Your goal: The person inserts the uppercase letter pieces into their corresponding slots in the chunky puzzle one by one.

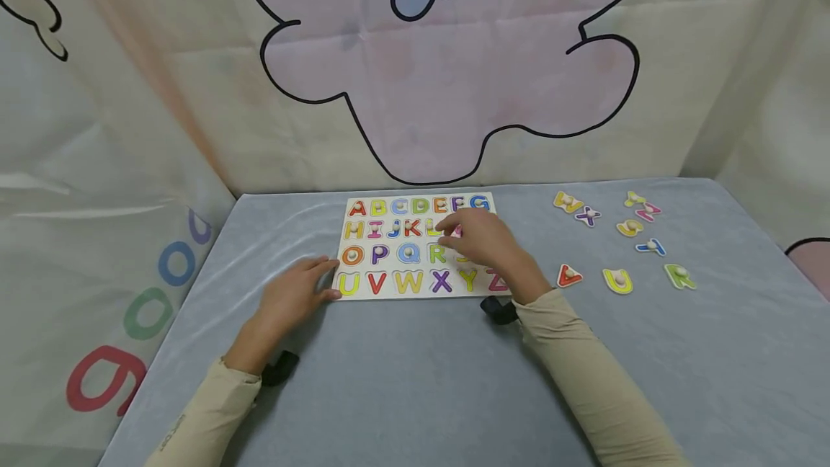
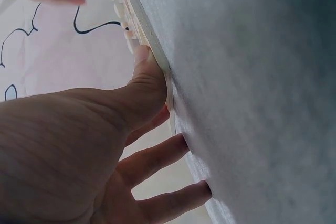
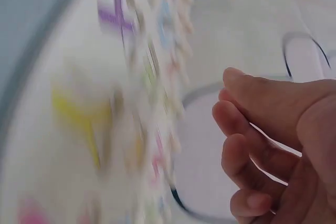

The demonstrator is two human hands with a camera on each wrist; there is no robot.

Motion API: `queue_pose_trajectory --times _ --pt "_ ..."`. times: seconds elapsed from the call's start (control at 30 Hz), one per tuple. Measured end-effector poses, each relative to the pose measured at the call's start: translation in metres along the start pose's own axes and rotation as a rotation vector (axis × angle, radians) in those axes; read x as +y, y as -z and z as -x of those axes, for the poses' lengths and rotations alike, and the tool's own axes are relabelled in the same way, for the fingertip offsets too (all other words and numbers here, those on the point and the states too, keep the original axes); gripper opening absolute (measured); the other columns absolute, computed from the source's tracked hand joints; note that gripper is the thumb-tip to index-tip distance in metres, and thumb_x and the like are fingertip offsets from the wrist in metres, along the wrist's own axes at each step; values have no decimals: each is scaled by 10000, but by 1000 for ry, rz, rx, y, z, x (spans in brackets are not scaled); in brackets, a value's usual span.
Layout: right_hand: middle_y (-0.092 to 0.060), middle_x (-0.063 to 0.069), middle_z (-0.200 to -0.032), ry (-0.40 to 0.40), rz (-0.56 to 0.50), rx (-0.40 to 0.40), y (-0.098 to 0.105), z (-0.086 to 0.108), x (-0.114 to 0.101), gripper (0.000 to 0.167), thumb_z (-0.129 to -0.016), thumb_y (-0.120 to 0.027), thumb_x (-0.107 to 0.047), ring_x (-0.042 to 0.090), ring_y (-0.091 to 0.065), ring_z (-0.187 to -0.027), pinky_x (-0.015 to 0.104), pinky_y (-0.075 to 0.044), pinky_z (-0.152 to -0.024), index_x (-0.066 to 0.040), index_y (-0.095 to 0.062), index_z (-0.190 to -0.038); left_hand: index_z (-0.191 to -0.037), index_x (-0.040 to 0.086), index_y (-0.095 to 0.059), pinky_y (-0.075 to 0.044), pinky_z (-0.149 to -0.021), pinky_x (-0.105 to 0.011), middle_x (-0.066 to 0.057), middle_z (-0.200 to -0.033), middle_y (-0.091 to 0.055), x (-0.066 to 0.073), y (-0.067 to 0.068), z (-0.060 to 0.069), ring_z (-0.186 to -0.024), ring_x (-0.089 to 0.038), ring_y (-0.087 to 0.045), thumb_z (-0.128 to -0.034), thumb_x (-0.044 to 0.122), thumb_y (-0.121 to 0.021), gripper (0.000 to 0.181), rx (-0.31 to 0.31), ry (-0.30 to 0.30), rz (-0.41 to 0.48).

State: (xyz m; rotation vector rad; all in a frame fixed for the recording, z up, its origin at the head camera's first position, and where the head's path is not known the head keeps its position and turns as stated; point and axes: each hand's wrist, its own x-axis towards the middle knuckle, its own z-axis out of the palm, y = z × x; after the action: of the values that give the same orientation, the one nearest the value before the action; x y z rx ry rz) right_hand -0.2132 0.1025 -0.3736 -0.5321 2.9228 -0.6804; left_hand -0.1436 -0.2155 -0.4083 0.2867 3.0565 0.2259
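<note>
A white alphabet board (image 1: 392, 284) with rows of coloured letters, many bearing small knobs, lies near the back of the table. My left hand (image 1: 289, 299) touches its left edge. In the left wrist view, the thumb (image 2: 149, 80) presses that edge while the other fingers stretch out beside it. Over the board's right half hovers my right hand (image 1: 481, 236), close to the L and covering letters behind it. Its fingers (image 3: 236, 153) are loosely bent in the right wrist view, and nothing shows between them. Motion blurs the board there.
Several loose knobbed letters lie right of the board, among them a yellow U (image 1: 618, 281), a green R (image 1: 680, 277), a blue T (image 1: 651, 246), a purple X (image 1: 587, 216) and a red triangular piece (image 1: 569, 276). Printed curtain (image 1: 415, 92) hangs behind the blue-grey tablecloth (image 1: 402, 380).
</note>
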Motion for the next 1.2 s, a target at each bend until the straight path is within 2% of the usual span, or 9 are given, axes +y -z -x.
queue_pose_trajectory --times 0.13,0.4,0.6,0.7,0.77,0.93,1.0,1.07,1.2 --pt "-738 6 -1051 -45 4 2 19 14 22 296 -940 -694 -262 202 -593 -890 319 -458 -725 -161 -733 -1216 -1442 136 -532 -469 -1016 -558 -154 -1470 -536 -3 1 3 -1358 -368 -496 -884 363 -743 638 2 7 -6" --pt "-703 86 -1138 -138 -32 14 48 31 68 333 -967 -649 -269 265 -579 -981 314 -458 -705 -137 -696 -1269 -1440 143 -534 -478 -989 -573 -159 -1471 -530 -7 2 7 -1355 -373 -497 -883 357 -744 632 2 20 4" --pt "-703 123 -1154 -130 -20 48 83 50 109 361 -966 -651 -296 301 -605 -1020 332 -459 -744 -112 -679 -1275 -1437 147 -539 -484 -982 -563 -155 -1465 -538 -5 2 6 -1348 -367 -505 -882 360 -743 629 19 15 7" --pt "-710 108 -1128 -133 6 51 98 71 144 386 -956 -664 -345 235 -628 -963 308 -462 -719 -123 -681 -1270 -1435 156 -544 -491 -981 -549 -145 -1464 -543 -3 1 4 -1348 -354 -511 -877 364 -748 630 21 14 6" --pt "-716 91 -1102 -149 -1 60 106 89 171 400 -945 -680 -362 120 -631 -897 274 -467 -696 -125 -685 -1267 -1438 162 -541 -491 -987 -543 -138 -1469 -541 -1 0 3 -1353 -347 -509 -876 368 -748 634 14 14 4" --pt "-713 -92 -970 -226 -18 76 118 136 234 430 -913 -725 -369 -133 -526 -742 187 -452 -638 -81 -698 -1232 -1437 164 -543 -487 -994 -542 -133 -1472 -540 2 0 2 -1356 -347 -507 -875 371 -746 632 8 19 -2" --pt "-692 -163 -898 -256 -4 66 117 152 254 415 -895 -748 -354 -155 -493 -719 181 -448 -623 -59 -717 -1186 -1432 163 -548 -488 -993 -542 -133 -1468 -543 2 0 2 -1352 -347 -510 -873 367 -749 628 10 17 -5" --pt "-692 -174 -875 -259 -2 35 115 165 271 380 -886 -761 -317 -162 -477 -720 183 -453 -616 -33 -734 -1136 -1429 159 -550 -488 -996 -540 -136 -1466 -545 3 0 1 -1349 -350 -513 -872 365 -749 626 9 13 -9" --pt "-702 -209 -839 -255 -25 21 108 179 291 276 -861 -785 -257 -173 -471 -736 170 -456 -612 -42 -766 -1034 -1438 158 -541 -486 -1003 -540 -134 -1472 -540 3 0 0 -1353 -351 -509 -877 373 -744 635 10 15 -15"
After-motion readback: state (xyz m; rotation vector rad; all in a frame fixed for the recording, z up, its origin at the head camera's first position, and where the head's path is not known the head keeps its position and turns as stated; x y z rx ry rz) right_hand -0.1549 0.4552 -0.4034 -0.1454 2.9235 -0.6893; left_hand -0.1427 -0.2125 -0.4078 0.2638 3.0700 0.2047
